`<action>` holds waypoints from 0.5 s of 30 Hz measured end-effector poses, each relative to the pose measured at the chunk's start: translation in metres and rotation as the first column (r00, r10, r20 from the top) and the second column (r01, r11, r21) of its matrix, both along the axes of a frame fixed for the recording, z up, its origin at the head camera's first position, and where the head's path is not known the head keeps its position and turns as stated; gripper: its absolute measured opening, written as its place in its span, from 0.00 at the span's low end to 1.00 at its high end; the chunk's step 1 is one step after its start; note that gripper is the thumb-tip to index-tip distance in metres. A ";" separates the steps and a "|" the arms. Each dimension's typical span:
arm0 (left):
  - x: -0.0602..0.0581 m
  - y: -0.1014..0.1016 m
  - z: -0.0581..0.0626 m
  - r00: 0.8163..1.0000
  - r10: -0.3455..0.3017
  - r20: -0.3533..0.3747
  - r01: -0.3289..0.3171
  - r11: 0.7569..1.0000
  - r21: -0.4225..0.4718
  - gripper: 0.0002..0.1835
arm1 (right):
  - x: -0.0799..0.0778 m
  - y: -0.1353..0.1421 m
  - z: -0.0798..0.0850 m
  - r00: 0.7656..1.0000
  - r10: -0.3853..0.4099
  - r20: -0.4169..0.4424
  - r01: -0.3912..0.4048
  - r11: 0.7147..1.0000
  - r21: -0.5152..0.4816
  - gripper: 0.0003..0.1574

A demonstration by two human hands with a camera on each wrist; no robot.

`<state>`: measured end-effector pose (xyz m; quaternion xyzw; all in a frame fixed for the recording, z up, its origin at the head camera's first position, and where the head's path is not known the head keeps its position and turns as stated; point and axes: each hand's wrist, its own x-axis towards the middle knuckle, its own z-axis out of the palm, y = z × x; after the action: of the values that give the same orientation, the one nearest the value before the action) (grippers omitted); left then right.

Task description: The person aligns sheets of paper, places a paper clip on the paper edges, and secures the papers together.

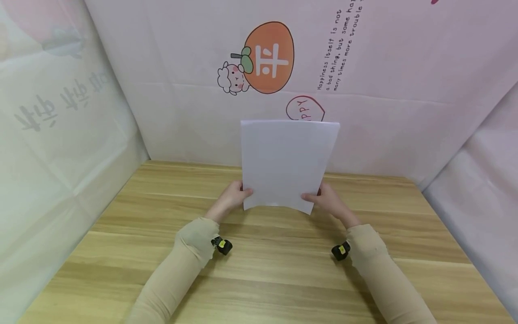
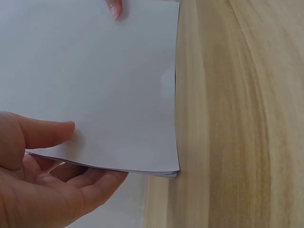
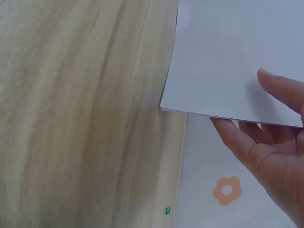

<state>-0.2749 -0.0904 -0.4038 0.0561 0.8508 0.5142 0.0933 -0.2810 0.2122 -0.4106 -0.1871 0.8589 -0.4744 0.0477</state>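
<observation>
A stack of white paper (image 1: 288, 162) is held up and tilted in front of the back cloth, its lower edge bowed between the hands. My left hand (image 1: 233, 195) grips its lower left side, thumb on the near face and fingers behind. On the lower right side my right hand (image 1: 328, 201) holds it the same way. In the left wrist view, several sheet edges show at the corner of the paper (image 2: 118, 95) above the left hand (image 2: 52, 175). The right wrist view shows the right hand (image 3: 275, 142) pinching the paper (image 3: 223, 61).
Below lies a wood-grain table (image 1: 267, 270). A white printed cloth (image 1: 194, 121) with an orange cartoon fruit (image 1: 275, 63) hangs behind it, and pale cloth walls (image 1: 64, 148) stand on both sides. Each sleeve carries a small black camera (image 1: 222, 245) at the wrist.
</observation>
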 end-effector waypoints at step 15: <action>0.002 0.005 0.016 0.998 0.003 -0.067 0.009 0.984 0.179 0.29 | 0.000 -0.004 0.011 0.991 -0.094 -0.092 0.074 0.977 -0.201 0.30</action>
<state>-0.2725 -0.0858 -0.3874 0.0829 0.8037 0.5862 0.0601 -0.2806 0.2077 -0.3992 -0.1784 0.8162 -0.5484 -0.0348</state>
